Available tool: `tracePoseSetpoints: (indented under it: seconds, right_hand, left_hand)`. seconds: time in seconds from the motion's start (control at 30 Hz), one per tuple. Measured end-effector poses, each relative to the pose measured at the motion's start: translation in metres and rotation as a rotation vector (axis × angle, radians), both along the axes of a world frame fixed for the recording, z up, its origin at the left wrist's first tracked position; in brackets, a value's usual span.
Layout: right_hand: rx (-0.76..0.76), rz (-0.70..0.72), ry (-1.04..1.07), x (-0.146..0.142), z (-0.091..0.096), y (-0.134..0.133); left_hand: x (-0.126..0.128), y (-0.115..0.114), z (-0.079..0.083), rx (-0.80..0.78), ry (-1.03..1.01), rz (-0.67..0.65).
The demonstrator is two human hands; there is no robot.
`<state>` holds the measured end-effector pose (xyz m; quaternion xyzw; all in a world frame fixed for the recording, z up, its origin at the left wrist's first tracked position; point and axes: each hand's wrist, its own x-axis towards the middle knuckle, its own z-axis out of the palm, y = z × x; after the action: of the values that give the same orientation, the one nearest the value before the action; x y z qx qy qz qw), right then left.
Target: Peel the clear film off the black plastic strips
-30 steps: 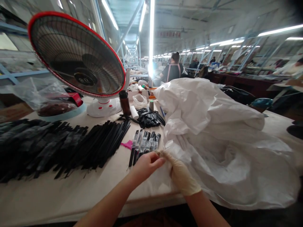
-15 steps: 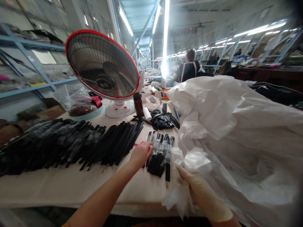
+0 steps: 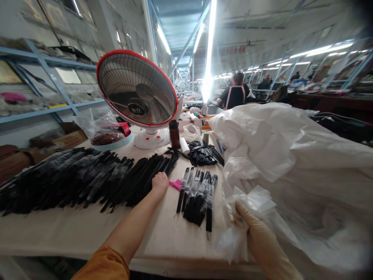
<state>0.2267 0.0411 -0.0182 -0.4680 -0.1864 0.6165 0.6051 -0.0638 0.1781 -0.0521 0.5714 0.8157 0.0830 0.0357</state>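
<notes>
My left hand point(image 3: 160, 182), bare, lies at the right edge of a long pile of black strips point(image 3: 142, 175). Its fingers are curled together against the strips, and what they pinch is hidden. My right hand point(image 3: 246, 219), in a pale glove, is closed around a bunch of small clear plastic bags point(image 3: 258, 200). Between the hands, several black strips wrapped in clear plastic point(image 3: 196, 194) lie side by side on the pale tabletop point(image 3: 163, 229). A piece of bright pink material point(image 3: 175, 184) lies just left of them.
A red-rimmed fan point(image 3: 138, 89) stands behind the pile. Near it are a brown bottle point(image 3: 174, 136), a white roll point(image 3: 184, 146) and a heap of short black pieces point(image 3: 205, 154). Large white plastic sheeting point(image 3: 285, 144) covers the right side. A person point(image 3: 235, 93) sits farther back.
My left hand has moved left from the wrapped strips to the edge of the long pile. My right hand has shifted slightly right, still holding the bags. The view has tilted a little.
</notes>
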Motion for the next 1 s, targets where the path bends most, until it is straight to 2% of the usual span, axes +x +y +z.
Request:
tracePoseSetpoints:
  seconds: [0.1, 0.17, 0.3, 0.47, 0.63, 0.83, 0.9, 1.0]
  right_hand:
    - [-0.085, -0.047, 0.024, -0.002, -0.002, 0.002]
    - [-0.087, -0.072, 0.047, -0.004, -0.001, 0.004]
    - [-0.091, -0.067, 0.074, -0.005, 0.002, 0.004]
    - [-0.068, -0.056, 0.129, -0.007, 0.0, 0.005]
    - [-0.079, -0.001, 0.14, -0.008, -0.005, 0.006]
    - [-0.084, -0.041, 0.119, -0.01, 0.001, 0.004]
    - [-0.086, -0.041, 0.125, -0.014, 0.004, 0.003]
    - [-0.092, -0.014, 0.135, -0.019, 0.004, 0.001]
  left_hand:
    - [-0.005, 0.003, 0.006, 0.021, -0.151, 0.059]
    - [-0.01, 0.003, 0.01, 0.024, -0.288, 0.088]
    - [-0.021, -0.004, 0.016, -0.017, -0.666, 0.116]
    - [-0.023, -0.037, 0.008, -0.048, -1.17, 0.128]
    - [-0.02, -0.074, 0.009, 0.083, -1.551, 0.113]
    - [-0.027, -0.096, 0.032, 0.19, -1.788, 0.058]
    - [-0.027, -0.102, 0.035, 0.159, -1.836, 0.07]
    - [-0.023, -0.107, 0.032, 0.051, -1.912, 0.13]
